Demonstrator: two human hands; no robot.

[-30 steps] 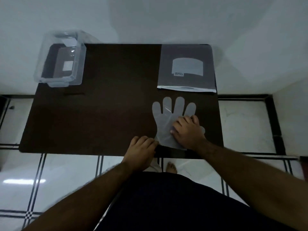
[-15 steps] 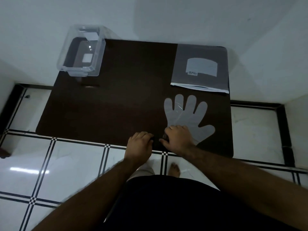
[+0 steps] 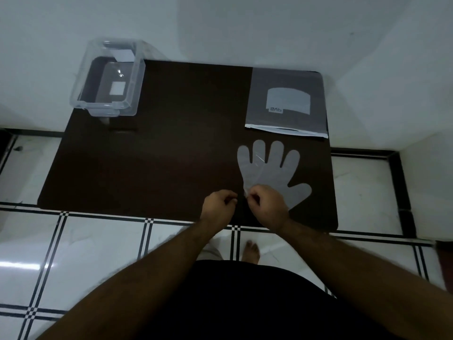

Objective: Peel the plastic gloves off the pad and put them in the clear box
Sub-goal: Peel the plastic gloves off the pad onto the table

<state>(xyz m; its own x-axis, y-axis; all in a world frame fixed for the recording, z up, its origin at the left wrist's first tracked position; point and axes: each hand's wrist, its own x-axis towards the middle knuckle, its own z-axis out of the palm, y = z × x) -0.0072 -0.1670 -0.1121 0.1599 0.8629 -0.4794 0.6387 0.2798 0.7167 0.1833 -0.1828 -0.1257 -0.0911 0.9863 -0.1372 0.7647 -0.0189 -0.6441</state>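
Both hands work at the cuff of the plastic glove; nothing appears to be in the box so far.

The left hand and right hand are curled nearly closed, fingertips pinched at the near cuff of the plastic glove, seemingly teasing its layers apart; how firm the hold is cannot be told. The glove lies flat, fingers spread, on the dark table, just in front of the pad. The clear box sits well apart at the far left corner and looks empty, so the task seems barely begun. Count: one glove shape, possibly several layers, one pad, one box.
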